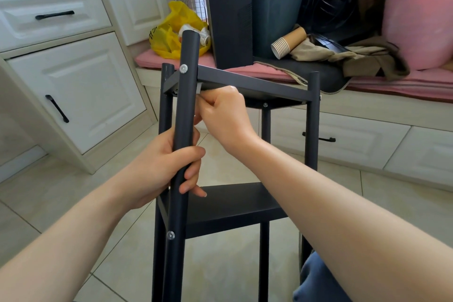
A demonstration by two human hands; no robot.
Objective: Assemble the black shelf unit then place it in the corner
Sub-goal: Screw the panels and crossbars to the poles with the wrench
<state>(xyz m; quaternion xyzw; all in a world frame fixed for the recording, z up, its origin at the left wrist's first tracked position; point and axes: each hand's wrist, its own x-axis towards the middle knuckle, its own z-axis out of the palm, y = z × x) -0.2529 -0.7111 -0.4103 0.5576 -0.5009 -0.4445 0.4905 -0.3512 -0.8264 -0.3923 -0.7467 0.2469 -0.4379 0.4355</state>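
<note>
**A:** Where's our shelf unit (pixel 245 86)?
**B:** Mid-frame, upright on the floor tiles (pixel 232 265). Our L hand (pixel 169 167) is wrapped round the front post (pixel 186 95).
**A:** R hand (pixel 223 115)?
**B:** At 1 o'clock from L. Fingers are curled, pinching a small grey piece (pixel 199 88) under the top shelf (pixel 257 87).

Shelf unit (pixel 247 86) stands before the cluttered bench (pixel 392 83).

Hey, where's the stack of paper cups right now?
Head view, upper right of centre: the stack of paper cups lies on its side in front of the dark bin, beside the brown cloth.
</note>
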